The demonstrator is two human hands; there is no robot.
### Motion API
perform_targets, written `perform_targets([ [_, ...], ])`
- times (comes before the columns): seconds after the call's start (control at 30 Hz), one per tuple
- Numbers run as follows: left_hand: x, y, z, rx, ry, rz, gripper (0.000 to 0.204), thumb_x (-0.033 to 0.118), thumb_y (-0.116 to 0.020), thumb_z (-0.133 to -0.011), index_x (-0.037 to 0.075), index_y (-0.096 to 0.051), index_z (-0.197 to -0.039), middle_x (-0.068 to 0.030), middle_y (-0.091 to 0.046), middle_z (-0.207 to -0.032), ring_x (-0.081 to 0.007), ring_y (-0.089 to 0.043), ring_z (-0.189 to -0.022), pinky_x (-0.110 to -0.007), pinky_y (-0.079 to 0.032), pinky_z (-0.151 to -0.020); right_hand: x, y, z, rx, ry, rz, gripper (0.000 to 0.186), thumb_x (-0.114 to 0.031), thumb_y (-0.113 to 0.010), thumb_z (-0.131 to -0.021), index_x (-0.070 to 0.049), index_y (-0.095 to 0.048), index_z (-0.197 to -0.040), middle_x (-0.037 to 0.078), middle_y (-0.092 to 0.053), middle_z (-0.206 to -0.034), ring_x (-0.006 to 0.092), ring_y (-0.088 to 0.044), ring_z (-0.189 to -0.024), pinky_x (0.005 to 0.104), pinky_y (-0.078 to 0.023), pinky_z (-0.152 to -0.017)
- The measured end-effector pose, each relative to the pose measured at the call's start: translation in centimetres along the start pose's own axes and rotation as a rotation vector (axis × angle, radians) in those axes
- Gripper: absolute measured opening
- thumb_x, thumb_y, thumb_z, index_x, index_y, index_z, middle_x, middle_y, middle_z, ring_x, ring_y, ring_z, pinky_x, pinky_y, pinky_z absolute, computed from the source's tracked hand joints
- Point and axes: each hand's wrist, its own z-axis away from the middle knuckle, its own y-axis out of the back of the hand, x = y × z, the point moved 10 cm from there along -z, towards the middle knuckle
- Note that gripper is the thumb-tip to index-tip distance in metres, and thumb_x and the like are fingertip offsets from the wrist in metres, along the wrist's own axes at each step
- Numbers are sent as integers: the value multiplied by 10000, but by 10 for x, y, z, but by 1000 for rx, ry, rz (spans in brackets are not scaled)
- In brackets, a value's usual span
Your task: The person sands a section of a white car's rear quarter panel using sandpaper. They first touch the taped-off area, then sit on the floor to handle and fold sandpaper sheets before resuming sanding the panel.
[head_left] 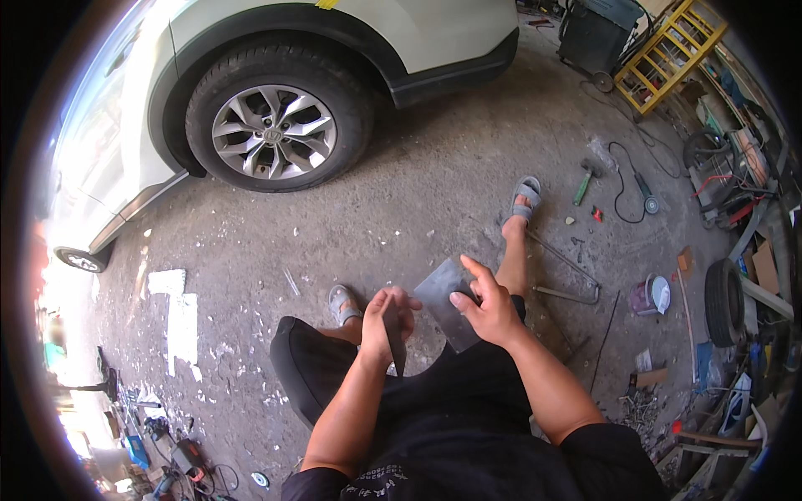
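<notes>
My right hand (494, 313) grips a thin, dark grey rectangular sheet (438, 294) that looks like sandpaper. Its thumb presses on the face and the index finger stretches past the edge. To the left, my left hand (378, 327) is closed on a dark flat piece (394, 338), seen almost edge-on. The left fingertips are slightly blurred and lie close to the grey sheet's left edge; I cannot tell whether they touch it. Both pieces are over my lap, above my black shorts.
A white car (434, 33) with a silver-spoked wheel (274, 132) stands ahead. On the floor lie a green-handled hammer (584, 182), an angle grinder (646, 194) with its cord, and a bent metal bar (568, 292). A bucket (645, 296), a loose tyre (723, 302) and a yellow stepladder (668, 54) line the right.
</notes>
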Motion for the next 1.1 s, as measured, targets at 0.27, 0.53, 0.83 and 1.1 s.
perform_targets([
  [0.27, -47, 31, 7, 195, 410, 256, 642, 671, -418, -854, 58, -546, -999, -126, -593, -922, -238, -578, -700, -296, -411, -466, 9, 2, 7, 26, -15, -35, 589, -154, -626, -889, 19, -334, -1370, -22, -355, -643, 68, -336, -575, 230, -326, -528],
  [0.53, -3, -12, 18, -151, 120, 561, 565, 509, -440, -906, 34, -526, -1198, -144, -563, -1189, -298, -596, -1010, -406, -509, -746, 11, -11, 13, -15, -71, -44, 623, -181, -630, -859, -38, -326, -1384, 180, -612, -932, 275, -617, -825, 344, -482, -749],
  [0.83, 7, -33, 38, -160, 69, 449, 559, 445, -387, -958, 61, -365, -1362, -136, -475, -1335, -303, -478, -1216, -463, -382, -1019, -11, -16, 10, 36, -27, -100, 640, -97, -598, -849, -5, -283, -1398, 253, -497, -1275, 349, -532, -1158, 380, -419, -962],
  [1.1, 23, -54, 44, -257, -167, 180, 674, 402, -441, -933, 102, -176, -1475, -122, -366, -1417, -262, -388, -1292, -414, -323, -1065, -31, -20, 2, 159, 101, -130, 630, -65, -580, -859, 37, -264, -1394, 263, -430, -1347, 357, -464, -1238, 401, -390, -1005],
])
